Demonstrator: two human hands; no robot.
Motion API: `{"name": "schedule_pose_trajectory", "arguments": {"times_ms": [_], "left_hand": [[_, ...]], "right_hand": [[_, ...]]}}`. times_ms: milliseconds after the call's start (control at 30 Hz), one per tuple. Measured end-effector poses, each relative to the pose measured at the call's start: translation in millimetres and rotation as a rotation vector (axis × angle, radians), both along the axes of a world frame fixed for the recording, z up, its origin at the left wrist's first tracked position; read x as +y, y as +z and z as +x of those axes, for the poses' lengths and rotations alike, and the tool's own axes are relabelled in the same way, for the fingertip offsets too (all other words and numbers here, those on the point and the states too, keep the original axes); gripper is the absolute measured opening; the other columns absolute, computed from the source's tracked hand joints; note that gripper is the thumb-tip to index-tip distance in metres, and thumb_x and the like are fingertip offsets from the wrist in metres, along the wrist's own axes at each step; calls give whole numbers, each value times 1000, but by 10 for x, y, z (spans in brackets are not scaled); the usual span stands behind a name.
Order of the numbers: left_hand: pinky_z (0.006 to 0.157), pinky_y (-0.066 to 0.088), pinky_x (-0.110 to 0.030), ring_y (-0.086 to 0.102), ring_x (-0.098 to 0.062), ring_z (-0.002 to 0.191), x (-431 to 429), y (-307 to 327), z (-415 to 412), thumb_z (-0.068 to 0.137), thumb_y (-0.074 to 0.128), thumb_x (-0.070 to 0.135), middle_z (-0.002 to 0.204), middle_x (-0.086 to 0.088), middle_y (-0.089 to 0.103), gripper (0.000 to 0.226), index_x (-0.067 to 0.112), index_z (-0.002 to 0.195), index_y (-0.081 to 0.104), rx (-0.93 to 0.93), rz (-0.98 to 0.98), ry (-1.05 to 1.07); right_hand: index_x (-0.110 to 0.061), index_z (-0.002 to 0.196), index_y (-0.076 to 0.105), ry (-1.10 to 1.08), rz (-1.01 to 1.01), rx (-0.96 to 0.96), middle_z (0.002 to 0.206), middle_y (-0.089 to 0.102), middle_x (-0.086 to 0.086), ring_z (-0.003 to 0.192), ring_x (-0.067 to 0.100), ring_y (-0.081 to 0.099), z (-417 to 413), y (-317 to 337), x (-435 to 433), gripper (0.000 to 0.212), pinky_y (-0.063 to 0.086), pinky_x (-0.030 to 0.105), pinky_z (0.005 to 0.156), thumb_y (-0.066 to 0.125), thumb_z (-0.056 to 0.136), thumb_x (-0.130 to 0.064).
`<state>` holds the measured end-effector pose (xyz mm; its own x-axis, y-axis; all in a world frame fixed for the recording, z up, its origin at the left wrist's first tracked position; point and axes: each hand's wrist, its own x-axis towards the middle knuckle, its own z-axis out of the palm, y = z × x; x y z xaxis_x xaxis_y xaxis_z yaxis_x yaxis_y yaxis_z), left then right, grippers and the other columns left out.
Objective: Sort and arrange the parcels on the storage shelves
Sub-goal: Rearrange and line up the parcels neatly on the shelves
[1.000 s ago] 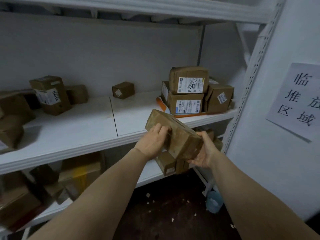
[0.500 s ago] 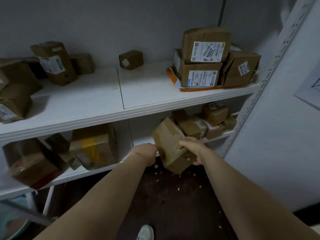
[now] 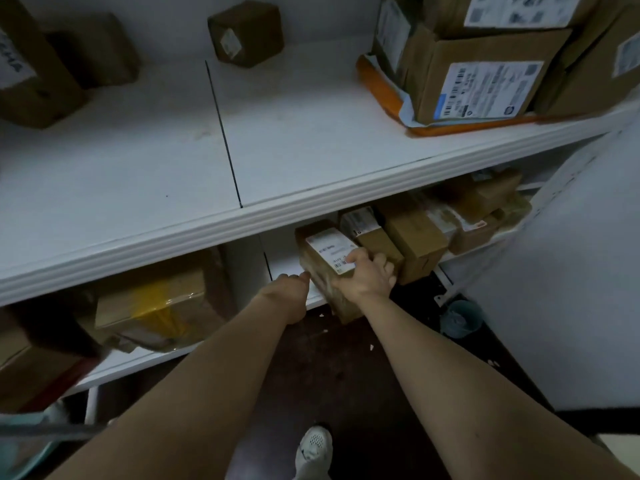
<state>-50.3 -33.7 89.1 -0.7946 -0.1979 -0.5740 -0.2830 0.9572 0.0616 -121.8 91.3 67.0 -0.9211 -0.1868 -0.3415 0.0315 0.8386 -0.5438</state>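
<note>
Fingers (image 3: 385, 267) of the right hand (image 3: 367, 277) curl over the far right edge of a brown taped parcel (image 3: 320, 268), and the thumb presses on its white label (image 3: 327, 247), so this hand holds it firmly. The left hand (image 3: 289, 291) is seen from the back. One fingertip touches the parcel's lower left edge, and I cannot tell how the rest of its fingers lie.

The parcel is at the front edge of the lower shelf (image 3: 287, 261). Its long axis runs from the person toward the shelf's back. The far end is tilted up over the shelf, the near end hangs over the dark floor (image 3: 346, 375), and the labelled face is up. Just to its right, a row of cardboard boxes (image 3: 415, 237) fills the shelf. A yellow-taped parcel (image 3: 156, 306) lies well to the left.

On the upper shelf (image 3: 277, 150) a small cube box (image 3: 247, 32) stands at the back. Stacked labelled cartons (image 3: 485, 81) rest on an orange mailer (image 3: 381, 88) at the right. A white shoe (image 3: 313, 448) shows below.
</note>
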Motion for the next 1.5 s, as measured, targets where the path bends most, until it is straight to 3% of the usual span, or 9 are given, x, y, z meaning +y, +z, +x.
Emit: {"name": "schedule_pose_trajectory", "arguments": {"times_ms": [167, 433, 667, 867, 967, 1067, 1200, 1333, 1500], "left_hand": [[100, 40, -38, 36, -31, 133, -229, -309, -344, 91, 42, 2, 144, -17, 39, 73, 14, 153, 5, -30, 14, -12], [107, 33, -41, 23, -32, 141, -415, -538, -577, 92, 37, 0, 151, -18, 29, 72, 12, 153, 0, -78, 21, -37], [109, 34, -42, 22, -31, 142, -379, -441, -573, 91, 39, 1, 152, -16, 28, 73, 10, 153, 0, -69, 33, -50], [110, 33, -37, 28, -30, 140, -112, 38, -401, 93, 40, 3, 152, -16, 29, 68, 9, 153, 8, -15, 16, -58], [105, 37, -33, 40, -28, 133, 120, 397, -241, 94, 43, 6, 147, -14, 38, 58, 9, 149, 25, 40, -5, -78], [102, 39, -33, 43, -27, 130, 333, 793, 0, 95, 41, 7, 145, -13, 40, 57, 11, 149, 25, 120, -11, -74], [92, 45, -36, 52, -28, 118, 422, 1250, 300, 94, 42, 9, 131, -11, 52, 44, 14, 137, 42, 218, -66, -42], [91, 45, -38, 52, -29, 119, 313, 1692, 682, 93, 45, 12, 129, -11, 54, 37, 13, 131, 49, 337, -140, 39], [92, 45, -35, 54, -26, 118, -94, 1952, 1080, 93, 47, 14, 131, -7, 55, 43, 17, 136, 45, 430, -270, 174]], "right_hand": [[-21, 124, 44, 20, 38, 61, 137, 30, 16, 127, 33, 26, -244, -353, -300, 56, 31, 38, 105, 72, 79, -38], [-11, 135, 36, -37, 143, 77, 138, 27, 20, 128, 34, 26, -439, -646, -536, 74, 39, 38, 96, 74, 79, -42], [-8, 142, 31, -14, 227, 68, 147, 15, 20, 137, 34, 14, -380, -583, -475, 79, 38, 39, 101, 67, 83, -47], [-11, 131, 45, 56, 212, 116, 138, 28, 15, 130, 31, 25, -225, -100, -237, 66, 32, 36, 105, 66, 83, -49], [-12, 131, 48, 102, 206, 164, 138, 31, 15, 127, 30, 30, -75, 271, -50, 58, 31, 34, 103, 65, 85, -43], [-15, 128, 54, 162, 198, 246, 136, 38, 13, 125, 29, 35, 115, 695, 134, 46, 33, 34, 102, 63, 88, -34], [-22, 117, 62, 225, 136, 349, 128, 50, 9, 118, 28, 44, 350, 1214, 208, 28, 37, 35, 97, 55, 90, -21], [-19, 114, 65, 335, 39, 433, 123, 57, 8, 114, 28, 53, 626, 1670, 1, 26, 43, 35, 94, 56, 89, -16], [-21, 114, 62, 485, -64, 465, 121, 59, 4, 111, 24, 56, 1028, 2019, -466, 28, 45, 35, 94, 55, 89, -11]]}}
